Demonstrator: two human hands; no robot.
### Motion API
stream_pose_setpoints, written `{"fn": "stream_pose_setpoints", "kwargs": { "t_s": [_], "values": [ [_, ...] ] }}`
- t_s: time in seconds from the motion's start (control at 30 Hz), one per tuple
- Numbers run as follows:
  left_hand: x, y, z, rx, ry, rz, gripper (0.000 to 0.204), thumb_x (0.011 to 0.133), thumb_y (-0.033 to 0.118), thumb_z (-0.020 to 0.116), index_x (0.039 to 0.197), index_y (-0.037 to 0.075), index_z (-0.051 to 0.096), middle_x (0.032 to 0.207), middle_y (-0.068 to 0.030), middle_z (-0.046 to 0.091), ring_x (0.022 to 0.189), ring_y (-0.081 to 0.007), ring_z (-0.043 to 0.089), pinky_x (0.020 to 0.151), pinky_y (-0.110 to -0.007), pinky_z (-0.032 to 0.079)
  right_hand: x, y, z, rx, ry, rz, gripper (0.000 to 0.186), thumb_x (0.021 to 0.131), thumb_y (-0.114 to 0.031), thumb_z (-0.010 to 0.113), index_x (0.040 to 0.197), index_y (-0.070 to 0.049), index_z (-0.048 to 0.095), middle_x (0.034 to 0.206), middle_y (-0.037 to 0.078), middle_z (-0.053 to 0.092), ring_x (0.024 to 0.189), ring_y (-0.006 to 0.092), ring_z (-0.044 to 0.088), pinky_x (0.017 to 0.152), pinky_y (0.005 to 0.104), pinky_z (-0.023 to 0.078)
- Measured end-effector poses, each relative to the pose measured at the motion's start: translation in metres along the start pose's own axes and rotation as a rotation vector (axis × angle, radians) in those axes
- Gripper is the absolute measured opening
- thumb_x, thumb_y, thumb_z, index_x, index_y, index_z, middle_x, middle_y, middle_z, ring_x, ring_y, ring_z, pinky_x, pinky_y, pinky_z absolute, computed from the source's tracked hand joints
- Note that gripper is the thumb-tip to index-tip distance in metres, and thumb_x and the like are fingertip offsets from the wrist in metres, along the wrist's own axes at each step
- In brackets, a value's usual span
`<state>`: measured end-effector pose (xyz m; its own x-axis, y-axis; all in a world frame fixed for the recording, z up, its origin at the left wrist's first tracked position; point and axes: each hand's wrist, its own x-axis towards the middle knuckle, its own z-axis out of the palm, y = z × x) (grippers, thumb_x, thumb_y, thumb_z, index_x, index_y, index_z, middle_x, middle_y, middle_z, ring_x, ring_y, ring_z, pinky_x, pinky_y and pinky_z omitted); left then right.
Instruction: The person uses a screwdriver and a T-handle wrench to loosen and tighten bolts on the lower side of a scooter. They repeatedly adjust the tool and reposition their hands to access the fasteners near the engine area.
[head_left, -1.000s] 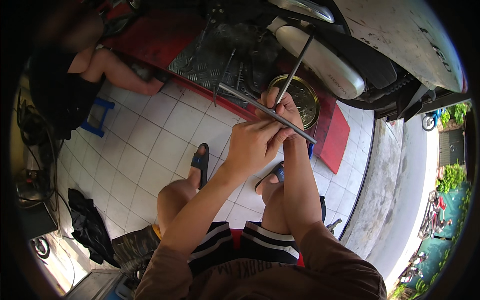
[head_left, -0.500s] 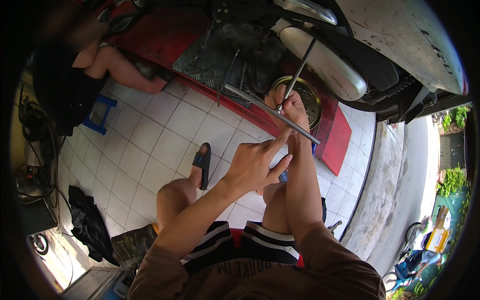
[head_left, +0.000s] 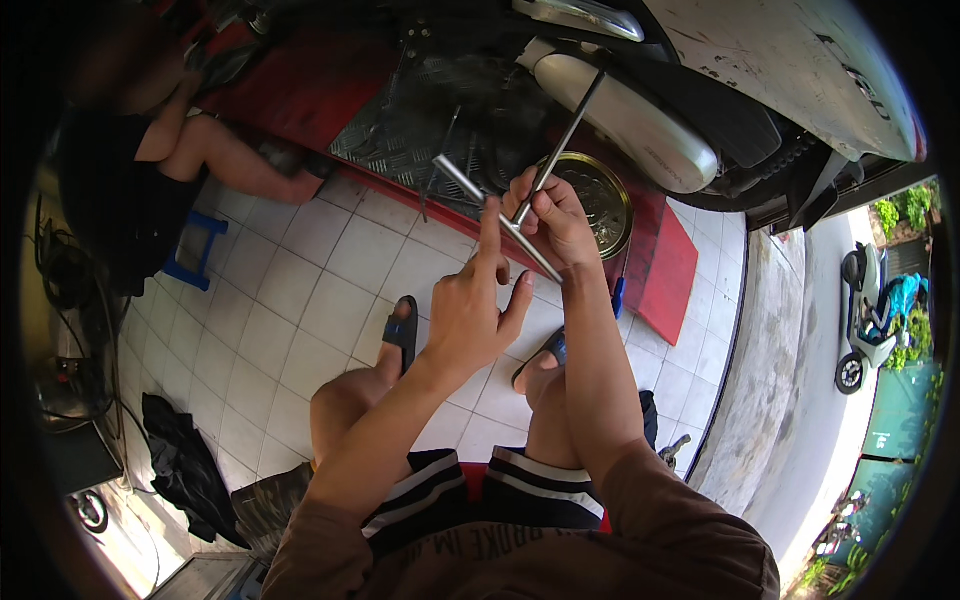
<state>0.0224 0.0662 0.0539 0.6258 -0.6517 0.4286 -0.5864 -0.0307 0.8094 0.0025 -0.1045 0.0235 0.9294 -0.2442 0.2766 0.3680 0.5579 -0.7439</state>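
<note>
A steel T-handle wrench [head_left: 577, 127] is in my right hand [head_left: 562, 228], whose fingers wrap its shaft close to the crossbar. Its long shaft points up toward the motorbike's silver side cover [head_left: 630, 125]. My left hand [head_left: 462, 312] holds nothing. Its index finger stretches up against the crossbar and its thumb stands apart, while the other fingers are curled and partly hidden. Behind my right hand, a round gold-rimmed tray [head_left: 622, 232] rests by the red lift platform [head_left: 665, 285], with small pieces in it that I cannot make out.
Tools, one a long thin bar [head_left: 450, 135], lie on the platform's metal tread plate [head_left: 365, 140]. At the left a person [head_left: 110, 190] sits near a blue stool [head_left: 200, 250]. Black cloth [head_left: 185, 470] lies on the tiled floor. A scooter [head_left: 872, 310] is on the road outside.
The wrench and my right hand have shifted slightly left, and the crossbar has swung to a steeper slant. My left index finger has moved up and left along the bar. A scooter has appeared outside.
</note>
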Motion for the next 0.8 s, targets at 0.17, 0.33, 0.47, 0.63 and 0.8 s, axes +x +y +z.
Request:
{"fn": "stream_pose_setpoints", "kwargs": {
  "t_s": [0.17, 0.33, 0.47, 0.63, 0.8],
  "values": [
    [-0.007, -0.006, 0.004, 0.065, -0.246, -0.063, 0.049, 0.090, 0.022, 0.061, 0.129, -0.005, 0.050, 0.067, -0.0095, 0.059, 0.053, -0.0265, 0.060, 0.051, -0.036, 0.048, -0.003, -0.003, -0.010, 0.035, 0.012, 0.018, 0.029, 0.089, -0.029, 0.070, 0.095, -0.004, 0.057, 0.067, -0.003, 0.046, 0.063, 0.0070, 0.043, 0.058, 0.0219, 0.037],
    [-0.006, 0.004, 0.007, 0.065, -0.171, 0.164, 0.065, 0.088, 0.014, 0.062, 0.142, -0.008, 0.033, 0.065, -0.0078, 0.058, 0.048, -0.0201, 0.055, 0.047, -0.031, 0.044, -0.007, 0.000, -0.012, -0.022, 0.056, 0.029, 0.030, 0.090, -0.030, 0.069, 0.097, -0.002, 0.058, 0.068, -0.002, 0.048, 0.063, 0.0066, 0.043, 0.059, 0.0218, 0.038],
    [-0.002, 0.003, 0.000, 0.068, -0.005, -0.094, 0.072, 0.088, 0.013, 0.062, 0.145, -0.009, 0.023, 0.063, -0.0057, 0.057, 0.043, -0.0173, 0.050, 0.043, -0.029, 0.040, -0.003, -0.002, -0.006, 0.005, 0.026, -0.017, 0.028, 0.091, -0.027, 0.068, 0.098, -0.002, 0.058, 0.066, -0.003, 0.044, 0.062, 0.0081, 0.041, 0.059, 0.0230, 0.039],
    [-0.015, -0.007, 0.011, 0.078, -0.224, 0.092, 0.066, 0.087, 0.013, 0.064, 0.143, -0.005, 0.033, 0.065, -0.0063, 0.060, 0.044, -0.0159, 0.050, 0.044, -0.027, 0.039, -0.002, -0.004, -0.006, 0.087, 0.026, -0.012, 0.027, 0.092, -0.026, 0.067, 0.099, -0.002, 0.058, 0.067, -0.003, 0.044, 0.063, 0.0088, 0.041, 0.060, 0.0251, 0.038],
    [-0.005, 0.003, 0.004, -0.048, -0.027, -0.096, 0.064, 0.087, 0.013, 0.062, 0.142, -0.006, 0.035, 0.065, -0.0074, 0.059, 0.048, -0.0210, 0.056, 0.048, -0.032, 0.045, 0.000, -0.001, -0.002, 0.086, 0.046, -0.051, 0.024, 0.093, -0.023, 0.065, 0.099, -0.002, 0.057, 0.066, -0.003, 0.044, 0.062, 0.0084, 0.039, 0.060, 0.0246, 0.037]
  ]
}}
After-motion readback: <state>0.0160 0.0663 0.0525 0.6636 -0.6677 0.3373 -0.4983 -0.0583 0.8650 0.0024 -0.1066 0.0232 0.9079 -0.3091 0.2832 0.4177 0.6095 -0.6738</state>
